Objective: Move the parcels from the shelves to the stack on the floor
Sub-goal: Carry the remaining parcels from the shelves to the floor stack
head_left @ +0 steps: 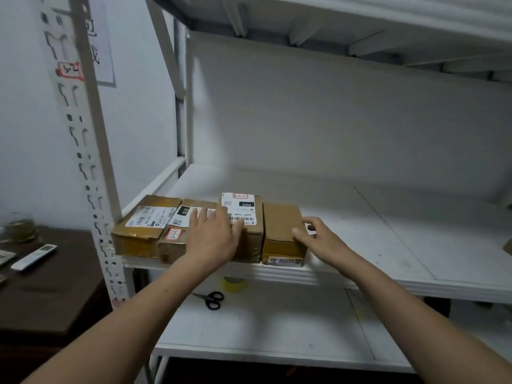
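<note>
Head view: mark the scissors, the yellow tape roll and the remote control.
scissors [214, 300], head view, on the black handles.
yellow tape roll [235, 285], head view, on its front wall under the shelf edge.
remote control [34, 257], head view, on the middle of its white body.
</note>
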